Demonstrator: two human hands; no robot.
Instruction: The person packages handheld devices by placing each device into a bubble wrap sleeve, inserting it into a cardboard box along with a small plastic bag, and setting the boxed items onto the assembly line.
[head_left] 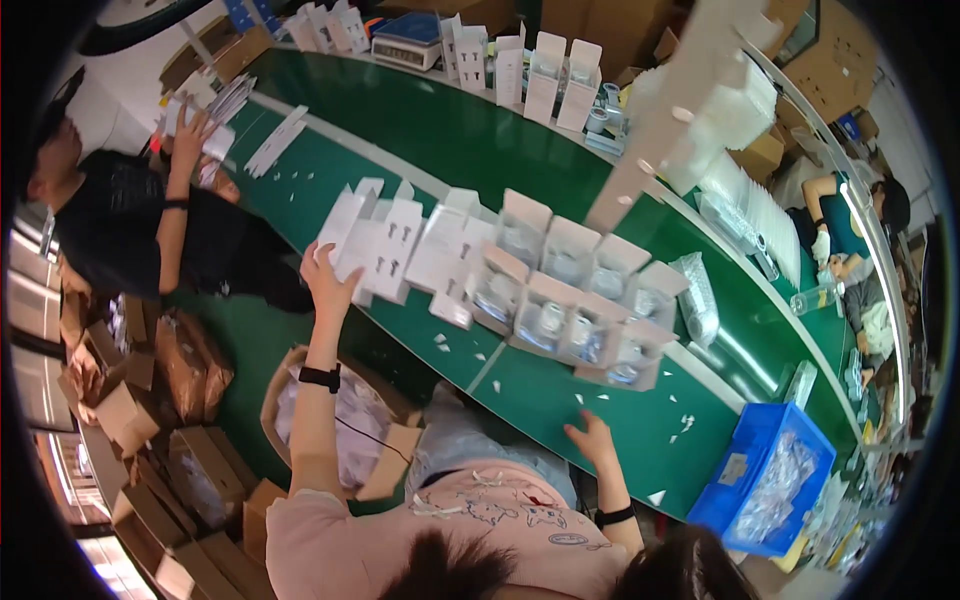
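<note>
My left hand grips the near end of a white carton, its thumb and fingers on either side. Beside it stand more white cartons with dark printed shapes, and closed ones follow to the right. Further right are several open-topped cartons, flaps up, with clear-wrapped items inside. Silvery round parts show in some of them. My right hand is apart from the cartons at the table's near edge, fingers spread and holding nothing.
A blue bin of clear plastic bags stands at the right on the green table. Paper scraps lie about. A metal post rises behind the cartons. At left, a co-worker handles white cartons; another person works far right.
</note>
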